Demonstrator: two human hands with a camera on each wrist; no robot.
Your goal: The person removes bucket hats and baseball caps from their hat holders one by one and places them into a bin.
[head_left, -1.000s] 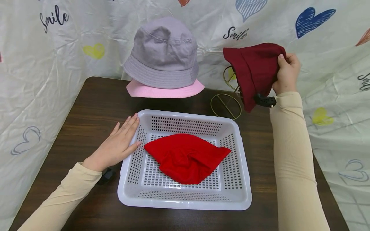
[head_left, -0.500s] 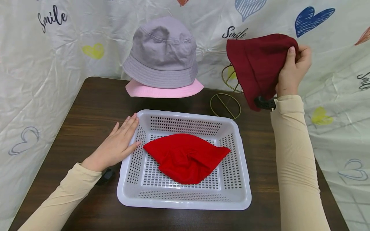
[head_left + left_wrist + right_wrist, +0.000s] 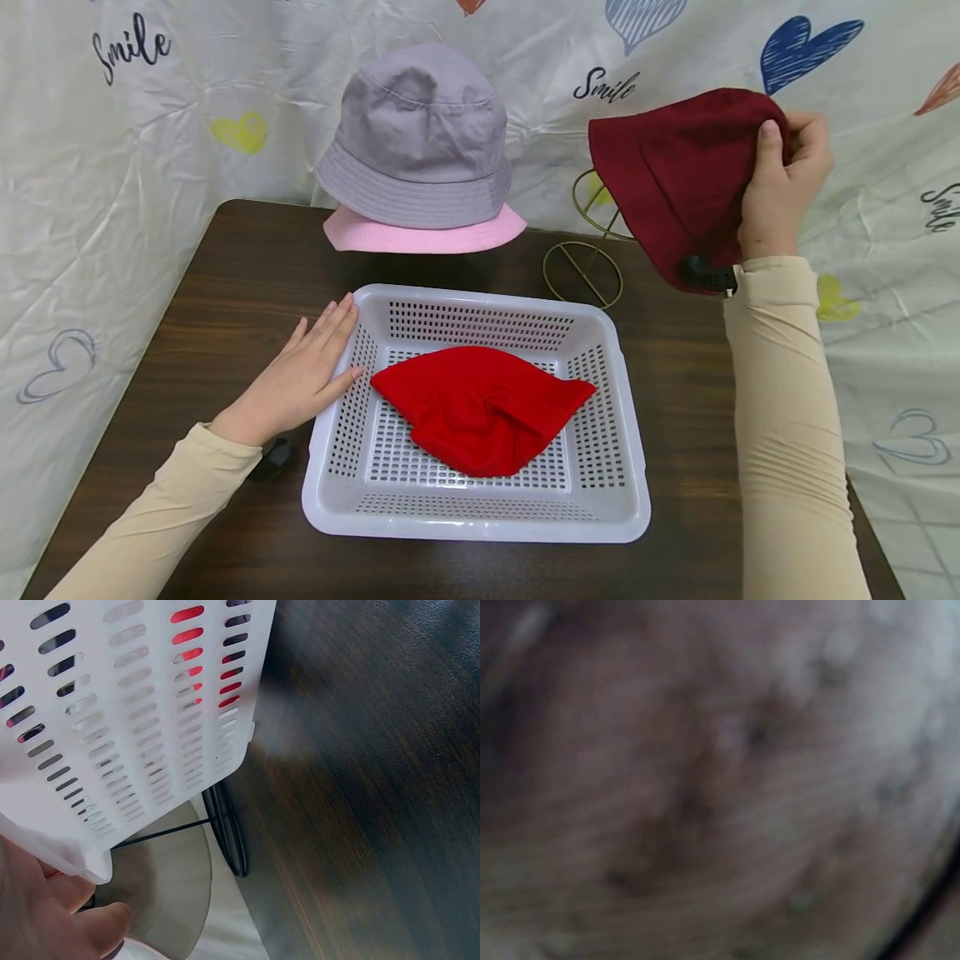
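In the head view my right hand (image 3: 787, 179) grips a maroon bucket hat (image 3: 690, 175) by its crown, at the back right. The hat is tilted with its brim toward the left, beside a gold wire stand (image 3: 583, 276). My left hand (image 3: 296, 375) rests with straight fingers on the left rim of a white plastic basket (image 3: 476, 531). A bright red bucket hat (image 3: 487, 408) lies crumpled inside the basket. The left wrist view shows fingers (image 3: 75, 915) at the basket's edge. Only a blur fills the right wrist view.
A grey bucket hat (image 3: 427, 125) sits over a pink hat (image 3: 427, 237) behind the basket; what supports them is mostly hidden. A dark wooden table (image 3: 247, 275) bears everything. A white patterned cloth (image 3: 187, 200) hangs behind and at the sides.
My right hand has moved right with the maroon hat, rising at first, away from the wire stand, which shows a little more. My left hand stays on the basket rim.
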